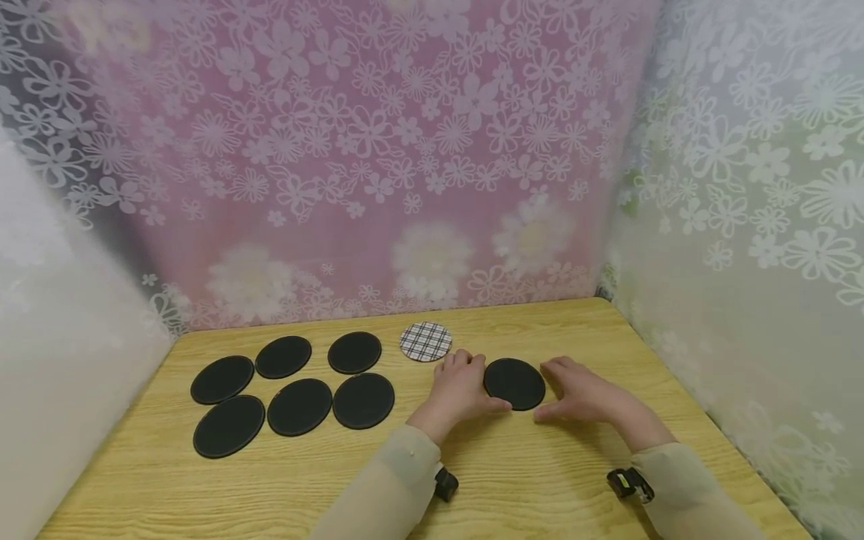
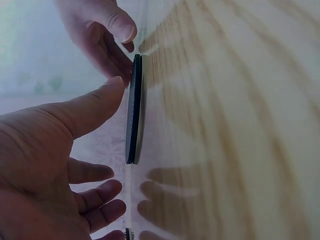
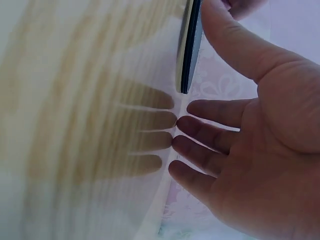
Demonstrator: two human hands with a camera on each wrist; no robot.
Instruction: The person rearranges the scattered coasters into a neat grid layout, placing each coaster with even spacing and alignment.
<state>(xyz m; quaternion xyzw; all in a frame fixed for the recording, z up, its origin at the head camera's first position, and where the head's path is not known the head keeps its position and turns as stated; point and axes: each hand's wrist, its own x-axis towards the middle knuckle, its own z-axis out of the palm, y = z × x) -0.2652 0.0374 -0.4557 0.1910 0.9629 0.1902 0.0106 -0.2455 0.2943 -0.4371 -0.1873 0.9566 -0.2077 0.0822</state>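
Head view: black disc (image 1: 514,384), flat on worktop (image 1: 533,469), looked light, stiff, probably sturdy; opposite edges suited hold. Left hand (image 1: 460,384), right hand (image 1: 586,394) flanked it, grip released.

back: pink flowered curtain (image 1: 378,150) | right: pale flowered curtain (image 1: 756,225) | left: whitish panel (image 1: 61,337) | below: yellowish wood-grain table (image 1: 202,502)

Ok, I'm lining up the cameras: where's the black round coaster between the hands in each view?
Head: the black round coaster lies right of centre, between the left hand and right hand.
Left wrist: the coaster shows edge-on, just left of centre.
Right wrist: the coaster is edge-on at the top, cut by the frame.
Shared landmark: the right hand.
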